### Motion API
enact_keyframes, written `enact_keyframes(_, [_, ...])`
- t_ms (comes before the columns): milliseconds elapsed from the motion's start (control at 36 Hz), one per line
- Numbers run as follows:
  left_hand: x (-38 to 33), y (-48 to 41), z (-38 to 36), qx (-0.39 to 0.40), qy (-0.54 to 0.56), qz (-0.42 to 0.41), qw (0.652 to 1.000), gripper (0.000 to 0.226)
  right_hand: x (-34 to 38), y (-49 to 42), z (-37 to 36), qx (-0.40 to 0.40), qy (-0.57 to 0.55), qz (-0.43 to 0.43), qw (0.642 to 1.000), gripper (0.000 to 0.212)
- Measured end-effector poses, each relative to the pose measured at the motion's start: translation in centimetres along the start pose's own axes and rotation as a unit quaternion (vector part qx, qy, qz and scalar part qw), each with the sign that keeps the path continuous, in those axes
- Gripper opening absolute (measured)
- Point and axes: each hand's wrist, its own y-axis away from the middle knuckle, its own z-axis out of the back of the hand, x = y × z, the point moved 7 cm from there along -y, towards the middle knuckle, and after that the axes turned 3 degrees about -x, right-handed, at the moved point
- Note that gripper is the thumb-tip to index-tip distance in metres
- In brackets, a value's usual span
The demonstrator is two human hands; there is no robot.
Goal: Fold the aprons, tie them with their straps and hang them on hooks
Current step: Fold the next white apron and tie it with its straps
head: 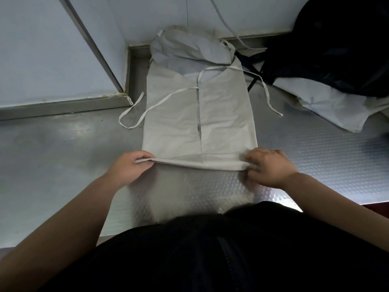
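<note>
A pale grey apron (223, 114) lies flat on the steel table (63, 157), folded lengthwise into a narrow strip with both sides meeting at the centre. Its near edge is turned up into a small fold. My left hand (131, 166) pinches the left end of that fold and my right hand (267, 166) pinches the right end. One strap (134, 116) loops off the left side onto the table, another strap (268, 95) trails off to the right.
A crumpled pale apron (189, 46) lies at the far end against the wall. Another pale apron (336, 106) lies at the right under a black cloth heap (336, 45). A raised ledge (63, 102) borders the table on the left.
</note>
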Motion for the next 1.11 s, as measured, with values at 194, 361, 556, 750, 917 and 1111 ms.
enact_keyframes(194, [0.6, -1.1, 0.4, -0.030, 0.059, 0.046, 0.997, 0.006, -0.8, -0.9, 0.8, -0.010, -0.045, -0.025, 0.999, 0.042])
enact_keyframes(361, [1.9, -2.3, 0.8, -0.079, 0.118, 0.100, 0.985, 0.012, -2.7, -2.3, 1.5, -0.053, -0.170, -0.162, 0.970, 0.032])
enact_keyframes(556, [1.3, -3.0, 0.7, -0.140, 0.011, 0.110, 0.984, 0.017, -2.7, -2.9, 1.2, -0.070, -0.171, -0.276, 0.943, 0.048])
enact_keyframes(750, [-0.4, -2.4, 1.1, -0.193, -0.136, 0.003, 0.972, 0.039, 0.2, -3.9, 2.1, -0.064, 0.028, -0.139, 0.988, 0.054])
enact_keyframes(917, [-0.9, -2.7, -0.7, -0.043, -0.207, -0.196, 0.958, 0.051, 0.4, -3.5, 0.3, -0.011, -0.008, -0.013, 1.000, 0.062])
enact_keyframes(1111, [-0.9, -3.3, -0.1, 0.009, -0.269, -0.187, 0.945, 0.085, -0.2, -3.7, 1.1, -0.038, 0.011, -0.019, 0.999, 0.063])
